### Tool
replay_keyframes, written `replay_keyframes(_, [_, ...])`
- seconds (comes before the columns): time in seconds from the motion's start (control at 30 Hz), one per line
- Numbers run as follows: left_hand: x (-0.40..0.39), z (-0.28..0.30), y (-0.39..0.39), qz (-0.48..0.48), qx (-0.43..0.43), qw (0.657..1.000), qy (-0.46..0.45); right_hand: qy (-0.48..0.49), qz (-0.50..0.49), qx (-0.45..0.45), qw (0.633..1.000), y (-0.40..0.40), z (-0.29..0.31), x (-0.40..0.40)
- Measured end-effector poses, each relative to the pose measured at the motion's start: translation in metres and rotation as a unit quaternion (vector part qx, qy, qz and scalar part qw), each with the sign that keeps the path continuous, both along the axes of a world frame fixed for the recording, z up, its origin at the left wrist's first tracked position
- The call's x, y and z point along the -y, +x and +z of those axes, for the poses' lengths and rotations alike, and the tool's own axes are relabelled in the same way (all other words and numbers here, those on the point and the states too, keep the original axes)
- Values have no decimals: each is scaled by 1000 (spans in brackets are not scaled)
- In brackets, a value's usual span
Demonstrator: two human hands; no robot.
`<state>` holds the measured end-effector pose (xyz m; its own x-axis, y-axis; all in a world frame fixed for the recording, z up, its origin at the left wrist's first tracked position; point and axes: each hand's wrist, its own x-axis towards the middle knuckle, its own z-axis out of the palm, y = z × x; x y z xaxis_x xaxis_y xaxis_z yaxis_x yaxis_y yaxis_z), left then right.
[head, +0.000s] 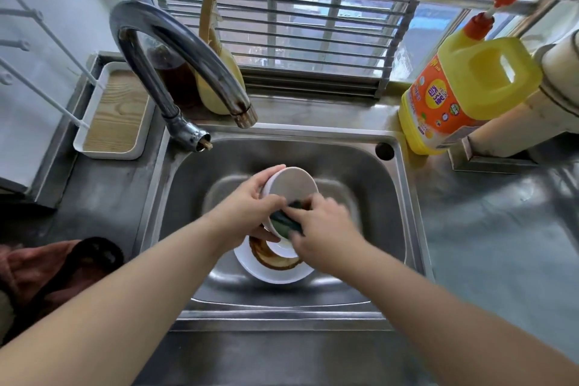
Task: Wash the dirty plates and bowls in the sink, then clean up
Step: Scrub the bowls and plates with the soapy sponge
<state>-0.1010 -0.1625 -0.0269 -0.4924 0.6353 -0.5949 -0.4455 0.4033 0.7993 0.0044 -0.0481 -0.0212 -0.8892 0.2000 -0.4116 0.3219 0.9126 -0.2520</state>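
Note:
Over the middle of the steel sink (388, 197) my left hand (247, 207) grips a white bowl (293, 185) by its rim, tilted with its inside facing me. My right hand (326, 229) holds a dark green sponge (286, 222) against the bowl's near edge. Below them on the sink floor lies a white plate (272, 273) with brown sauce smeared on it, partly hidden by my hands.
The curved faucet (175, 50) arches over the sink's back left, no water running. A yellow detergent jug (463, 88) stands at the back right corner. A white tray with a wooden base (116, 113) sits on the left, and a reddish cloth (47, 273) lies on the left counter.

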Motion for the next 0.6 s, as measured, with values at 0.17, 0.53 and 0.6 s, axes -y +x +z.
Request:
replay_keyframes(0.17, [8,-2,-4,16,-37,999,-10,-129,89,-71,985,12,-10,4])
replay_keyframes(0.53, [-4,39,-39,-184,-13,981,-57,217,262,-220,914,-10,19,-47])
replay_keyframes(0.6, [-6,26,-30,-115,-24,992,-49,126,117,-114,978,0,15,-22])
